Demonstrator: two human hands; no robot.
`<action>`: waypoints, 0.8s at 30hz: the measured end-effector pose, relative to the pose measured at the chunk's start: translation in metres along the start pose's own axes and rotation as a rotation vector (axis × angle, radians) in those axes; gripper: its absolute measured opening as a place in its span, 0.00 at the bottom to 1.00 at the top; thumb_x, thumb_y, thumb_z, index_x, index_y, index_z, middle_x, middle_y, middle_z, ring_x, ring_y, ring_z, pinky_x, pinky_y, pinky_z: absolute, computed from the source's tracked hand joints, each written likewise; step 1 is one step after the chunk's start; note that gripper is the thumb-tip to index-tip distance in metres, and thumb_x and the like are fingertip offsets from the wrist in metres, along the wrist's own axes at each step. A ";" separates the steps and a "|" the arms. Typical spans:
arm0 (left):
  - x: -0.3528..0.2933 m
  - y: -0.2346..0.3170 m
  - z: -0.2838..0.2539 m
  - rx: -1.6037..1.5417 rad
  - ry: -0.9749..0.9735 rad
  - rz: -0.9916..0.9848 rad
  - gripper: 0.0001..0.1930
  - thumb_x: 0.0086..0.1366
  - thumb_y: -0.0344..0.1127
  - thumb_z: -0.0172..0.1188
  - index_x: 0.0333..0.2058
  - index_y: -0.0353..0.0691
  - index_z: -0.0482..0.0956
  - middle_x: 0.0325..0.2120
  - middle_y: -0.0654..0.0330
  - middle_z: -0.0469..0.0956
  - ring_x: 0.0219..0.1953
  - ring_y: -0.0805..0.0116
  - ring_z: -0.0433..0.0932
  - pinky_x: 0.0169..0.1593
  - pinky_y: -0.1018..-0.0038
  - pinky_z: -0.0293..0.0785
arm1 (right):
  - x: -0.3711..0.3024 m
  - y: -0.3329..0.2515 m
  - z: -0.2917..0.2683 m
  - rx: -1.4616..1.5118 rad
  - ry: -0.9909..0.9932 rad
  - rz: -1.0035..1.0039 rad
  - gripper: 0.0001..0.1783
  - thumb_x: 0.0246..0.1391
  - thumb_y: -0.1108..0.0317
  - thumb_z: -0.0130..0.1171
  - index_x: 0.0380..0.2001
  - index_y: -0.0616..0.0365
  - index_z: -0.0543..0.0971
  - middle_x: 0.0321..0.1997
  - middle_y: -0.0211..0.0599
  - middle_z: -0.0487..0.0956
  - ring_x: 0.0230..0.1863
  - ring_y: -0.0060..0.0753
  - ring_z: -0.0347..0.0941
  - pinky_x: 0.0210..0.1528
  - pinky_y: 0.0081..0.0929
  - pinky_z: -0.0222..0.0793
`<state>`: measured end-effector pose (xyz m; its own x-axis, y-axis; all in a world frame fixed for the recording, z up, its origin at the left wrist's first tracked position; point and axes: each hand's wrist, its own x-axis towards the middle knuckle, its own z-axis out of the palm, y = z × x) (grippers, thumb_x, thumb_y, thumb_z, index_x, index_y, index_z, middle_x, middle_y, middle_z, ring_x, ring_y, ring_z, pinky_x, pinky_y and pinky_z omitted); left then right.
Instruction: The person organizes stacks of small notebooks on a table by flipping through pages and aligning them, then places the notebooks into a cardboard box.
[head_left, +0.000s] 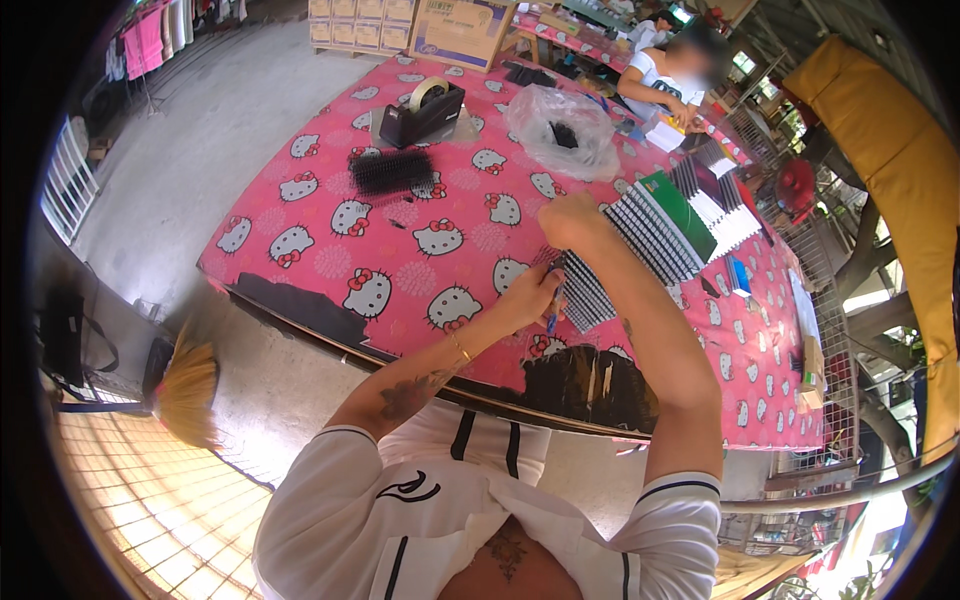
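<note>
My left hand (535,297) is closed, fingers pinched at the left edge of a small stack with rows of black spiral binding (588,293). Something slim and blue (553,322) shows just below its fingers; its kind is unclear. My right hand (572,220) is a fist at the far end of that stack, its forearm crossing over part of it. What it grips is hidden. Beside that forearm lie spiral-bound notebooks (640,235), a green cover (682,212) on top. Left of my hands, black binding coils (390,173) lie on the pink table cover (440,240).
A black tape dispenser (425,115) and a clear plastic bag (562,130) with black pieces stand farther back. Cardboard boxes (460,32) are at the far edge. Another person (665,85) works across the table. More notebooks (715,190) lie at right, near a small blue box (738,275).
</note>
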<state>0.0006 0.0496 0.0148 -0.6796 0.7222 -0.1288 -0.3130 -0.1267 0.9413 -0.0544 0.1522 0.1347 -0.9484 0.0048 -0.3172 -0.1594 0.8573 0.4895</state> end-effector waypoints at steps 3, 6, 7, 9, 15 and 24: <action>0.004 0.004 -0.006 -0.003 -0.026 0.003 0.18 0.74 0.45 0.44 0.45 0.31 0.68 0.23 0.55 0.75 0.20 0.66 0.78 0.20 0.69 0.76 | -0.002 -0.001 -0.004 -0.012 0.002 -0.062 0.11 0.49 0.70 0.59 0.36 0.55 0.86 0.40 0.41 0.85 0.46 0.43 0.82 0.46 0.43 0.74; 0.006 0.002 -0.008 0.073 -0.059 0.033 0.18 0.75 0.46 0.44 0.46 0.33 0.68 0.24 0.56 0.76 0.22 0.66 0.80 0.21 0.69 0.78 | 0.000 0.003 0.003 0.008 0.005 -0.049 0.10 0.49 0.70 0.58 0.35 0.55 0.85 0.40 0.42 0.85 0.46 0.43 0.82 0.46 0.43 0.74; 0.005 0.003 -0.007 0.110 -0.067 0.041 0.18 0.75 0.46 0.43 0.46 0.34 0.69 0.24 0.57 0.76 0.22 0.66 0.81 0.21 0.70 0.78 | 0.000 0.003 0.004 0.000 -0.004 -0.031 0.11 0.49 0.69 0.60 0.36 0.54 0.86 0.42 0.40 0.85 0.47 0.41 0.82 0.46 0.42 0.74; -0.004 0.000 -0.003 0.109 -0.056 0.030 0.18 0.75 0.45 0.44 0.45 0.32 0.68 0.24 0.55 0.76 0.22 0.65 0.80 0.21 0.69 0.78 | 0.002 0.003 0.007 -0.016 -0.022 0.006 0.13 0.49 0.66 0.64 0.39 0.51 0.86 0.45 0.35 0.85 0.49 0.37 0.81 0.46 0.40 0.73; -0.001 -0.010 -0.007 0.037 0.018 -0.022 0.19 0.75 0.45 0.45 0.44 0.31 0.68 0.24 0.53 0.77 0.21 0.64 0.80 0.22 0.68 0.78 | 0.000 -0.007 0.001 0.046 -0.008 -0.024 0.15 0.48 0.66 0.64 0.41 0.56 0.84 0.44 0.43 0.85 0.47 0.43 0.82 0.48 0.43 0.74; -0.007 -0.014 -0.003 0.163 -0.028 0.029 0.18 0.74 0.45 0.45 0.40 0.31 0.69 0.26 0.52 0.78 0.22 0.64 0.81 0.22 0.67 0.78 | 0.004 -0.001 0.017 0.023 0.027 -0.008 0.14 0.48 0.64 0.66 0.39 0.55 0.85 0.43 0.40 0.85 0.48 0.43 0.81 0.48 0.44 0.74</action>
<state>0.0075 0.0439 0.0015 -0.6674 0.7387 -0.0945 -0.1806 -0.0374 0.9828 -0.0537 0.1606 0.1187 -0.9543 -0.0161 -0.2985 -0.1611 0.8689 0.4680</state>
